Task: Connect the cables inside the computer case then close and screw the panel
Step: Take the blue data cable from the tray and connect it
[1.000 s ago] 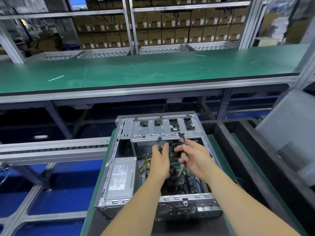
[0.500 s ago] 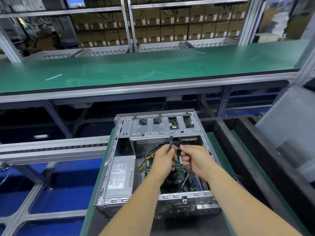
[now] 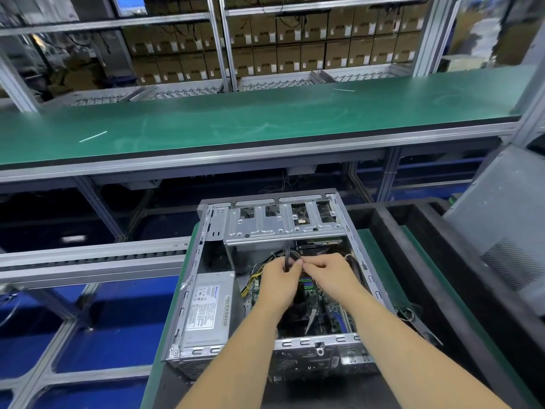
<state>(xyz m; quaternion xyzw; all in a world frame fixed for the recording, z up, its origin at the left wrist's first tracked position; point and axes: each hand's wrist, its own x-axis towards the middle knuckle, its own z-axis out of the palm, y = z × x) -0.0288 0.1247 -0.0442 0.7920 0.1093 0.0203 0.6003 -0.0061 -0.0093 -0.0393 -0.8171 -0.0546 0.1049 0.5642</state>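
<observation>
Case (image 3: 188, 293) open on top; my left hand (image 3: 277, 283) pinches a black cable (image 3: 286, 258), my right hand (image 3: 330, 274) pinches beside it, fingertips meeting over the board (image 3: 324, 308).

The computer case (image 3: 362, 262) is bare silver-grey metal, its drive cage (image 3: 283, 222) stamped with ribs and cut-out windows. The power supply (image 3: 208, 309) is pale grey with a white label printed in small dark text and a blue logo. Yellow and black wires (image 3: 250, 284) fan out beside it. The motherboard (image 3: 326, 302) is dark green, with bright green, purple and blue connectors. The cable (image 3: 286, 256) is black. The surface (image 3: 380, 261) under the case is green with a dark edge. The conveyor belt (image 3: 265, 119) beyond is green, framed in silver. The cardboard boxes (image 3: 295, 51) are brown with small white labels. The floor (image 3: 118, 305) is deep blue. The side panel (image 3: 501, 222) is grey with a fine perforated vent pattern.
</observation>
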